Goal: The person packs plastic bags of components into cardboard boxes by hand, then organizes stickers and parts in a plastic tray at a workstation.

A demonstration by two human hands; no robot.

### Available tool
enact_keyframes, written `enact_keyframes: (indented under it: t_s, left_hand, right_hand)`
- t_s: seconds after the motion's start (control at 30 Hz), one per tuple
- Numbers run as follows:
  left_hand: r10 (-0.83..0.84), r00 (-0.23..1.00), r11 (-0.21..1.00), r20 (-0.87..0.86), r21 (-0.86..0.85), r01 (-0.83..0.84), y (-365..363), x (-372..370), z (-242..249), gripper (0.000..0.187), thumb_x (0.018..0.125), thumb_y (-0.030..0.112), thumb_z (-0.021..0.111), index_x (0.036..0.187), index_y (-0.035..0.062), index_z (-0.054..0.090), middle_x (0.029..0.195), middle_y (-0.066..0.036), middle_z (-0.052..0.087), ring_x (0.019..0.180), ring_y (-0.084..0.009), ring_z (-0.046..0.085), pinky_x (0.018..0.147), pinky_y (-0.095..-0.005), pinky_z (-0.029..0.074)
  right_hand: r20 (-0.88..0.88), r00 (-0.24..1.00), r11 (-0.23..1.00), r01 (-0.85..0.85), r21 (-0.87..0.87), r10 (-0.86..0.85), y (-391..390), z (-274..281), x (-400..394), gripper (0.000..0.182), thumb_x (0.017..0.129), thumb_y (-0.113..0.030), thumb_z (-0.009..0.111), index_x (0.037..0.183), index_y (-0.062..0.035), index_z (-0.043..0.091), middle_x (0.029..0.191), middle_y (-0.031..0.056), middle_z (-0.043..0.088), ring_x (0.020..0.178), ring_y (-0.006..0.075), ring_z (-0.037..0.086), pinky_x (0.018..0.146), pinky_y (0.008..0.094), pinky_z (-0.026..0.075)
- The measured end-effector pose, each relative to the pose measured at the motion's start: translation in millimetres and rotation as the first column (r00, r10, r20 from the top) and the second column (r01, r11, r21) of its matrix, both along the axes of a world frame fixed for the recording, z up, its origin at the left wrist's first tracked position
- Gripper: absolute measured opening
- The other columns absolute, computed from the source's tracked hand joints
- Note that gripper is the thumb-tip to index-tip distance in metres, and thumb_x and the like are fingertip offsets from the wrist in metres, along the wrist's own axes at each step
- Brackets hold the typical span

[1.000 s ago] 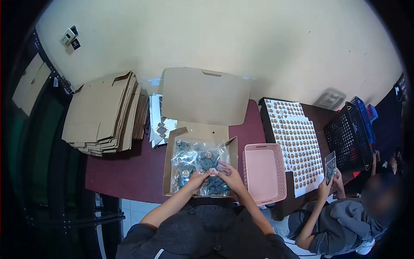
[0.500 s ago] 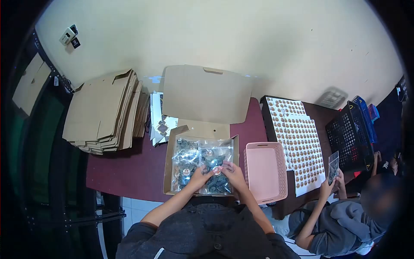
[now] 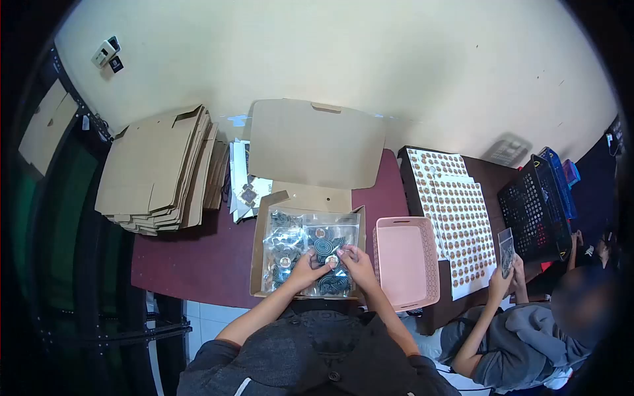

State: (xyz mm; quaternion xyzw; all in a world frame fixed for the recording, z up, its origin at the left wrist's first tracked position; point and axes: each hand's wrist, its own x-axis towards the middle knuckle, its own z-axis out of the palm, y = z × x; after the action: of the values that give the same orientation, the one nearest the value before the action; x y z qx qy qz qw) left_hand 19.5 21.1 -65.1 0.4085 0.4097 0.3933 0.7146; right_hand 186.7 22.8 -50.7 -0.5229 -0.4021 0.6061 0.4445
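Note:
An open cardboard box (image 3: 256,264) stands in front of me, its lid (image 3: 316,142) raised toward the wall. Clear plastic bags of dark, coiled pieces fill it, each with a round sticker. My left hand (image 3: 306,273) grips the left side of the right-hand bag (image 3: 323,245), thumb beside the lower sticker. On that bag's right side, my right hand (image 3: 358,268) has its fingers curled round the edge. Another bag (image 3: 281,247) lies to the left in the box, next to my left fingers.
Flattened cardboard boxes (image 3: 148,165) are stacked at left. A pink basket (image 3: 401,264) sits right of the box, and sticker sheets (image 3: 465,231) lie beyond it. A black crate (image 3: 531,204) stands far right. A seated person (image 3: 522,336) there holds a clear packet (image 3: 506,251).
My right thumb has moved off the lower sticker, toward the bag's right edge. The bag looks slightly raised and turned between my hands. The other person's packet has shifted a little left.

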Motion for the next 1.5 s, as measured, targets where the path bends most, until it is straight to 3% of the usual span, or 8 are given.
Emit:
enact_keyframes:
  t_s: [0.2,0.5,0.57,0.77,0.87,0.97,1.3,1.5]
  left_hand:
    - [-0.035,0.966,0.996,-0.256,0.069,0.054,-3,-3,24,0.053,0.073,0.01,0.073,0.114,-0.0039,0.042,0.106,-0.01,0.056,0.097,-0.0139,0.055,0.085,-0.0283,0.045]
    - [0.065,0.997,0.994,-0.052,0.087,-0.061,-5,1,14,0.055,0.07,0.017,0.076,0.111,-0.0045,0.045,0.104,-0.01,0.058,0.095,-0.0147,0.056,0.084,-0.0287,0.045]
    - [-0.011,0.94,0.994,-0.341,0.094,0.046,-5,-1,35,0.058,0.068,0.02,0.078,0.109,-0.0045,0.047,0.099,-0.01,0.06,0.09,-0.0151,0.058,0.079,-0.0286,0.047]
    - [0.143,0.987,0.986,-0.076,0.102,-0.135,-7,7,23,0.053,0.072,0.026,0.075,0.106,-0.0049,0.049,0.095,-0.01,0.061,0.086,-0.0136,0.058,0.076,-0.0262,0.047]
    - [-0.009,0.854,1.0,-0.52,-0.004,0.008,-1,0,49,0.042,0.08,0.022,0.068,0.107,-0.0031,0.049,0.098,-0.008,0.06,0.089,-0.0113,0.057,0.078,-0.0251,0.046]
    - [0.116,0.975,0.988,-0.187,0.127,-0.093,-1,2,4,0.036,0.083,0.021,0.065,0.107,-0.0016,0.05,0.097,-0.007,0.06,0.087,-0.0098,0.056,0.076,-0.0238,0.045]
    - [0.171,0.952,0.983,-0.254,0.114,-0.146,2,-5,-14,0.044,0.091,0.037,0.048,0.102,-0.0057,0.053,0.085,-0.006,0.057,0.078,-0.0103,0.052,0.07,-0.0257,0.043]
    - [0.144,0.921,0.981,-0.361,0.175,-0.085,-1,-7,-2,0.045,0.095,0.036,0.037,0.099,-0.0053,0.054,0.079,-0.01,0.059,0.073,-0.0138,0.053,0.068,-0.0295,0.044]
  right_hand:
    - [0.113,0.992,0.998,-0.062,0.031,0.059,-3,-4,1,0.048,0.081,-0.012,0.066,0.116,0.0104,0.043,0.099,0.0118,0.058,0.088,0.012,0.056,0.076,0.0218,0.046]
    - [0.112,0.993,0.999,-0.048,0.01,0.046,-4,14,-6,0.053,0.076,-0.009,0.07,0.115,0.0102,0.039,0.095,0.0129,0.056,0.08,0.0135,0.058,0.073,0.023,0.046]
    - [0.075,0.997,1.0,0.009,-0.027,-0.007,-6,16,-10,0.053,0.074,-0.008,0.071,0.114,0.0085,0.04,0.088,0.0094,0.056,0.078,0.0123,0.057,0.072,0.0222,0.045]
    - [-0.056,0.997,0.998,0.044,-0.04,-0.046,0,-5,-2,0.034,0.085,-0.016,0.061,0.109,0.0038,0.048,0.088,0.0068,0.059,0.078,0.0087,0.055,0.067,0.0201,0.044]
    - [-0.052,0.999,0.996,-0.003,-0.093,-0.002,-1,12,1,0.039,0.084,-0.015,0.062,0.116,0.0021,0.045,0.089,0.0069,0.06,0.078,0.0089,0.055,0.067,0.0202,0.044]
    - [-0.018,0.999,0.998,-0.05,0.046,0.051,-3,9,2,0.047,0.082,-0.011,0.064,0.121,0.002,0.042,0.091,0.007,0.058,0.08,0.0097,0.055,0.07,0.0212,0.045]
    - [-0.145,0.989,0.999,-0.035,0.009,0.036,2,3,-7,0.049,0.081,-0.01,0.065,0.12,0.0063,0.041,0.094,0.0072,0.055,0.088,0.0114,0.054,0.078,0.0221,0.043]
    - [0.078,0.994,0.997,-0.082,-0.005,0.082,-3,22,-11,0.073,0.072,-0.014,0.075,0.125,0.0125,0.032,0.1,0.0131,0.053,0.087,0.0137,0.055,0.077,0.0253,0.045]
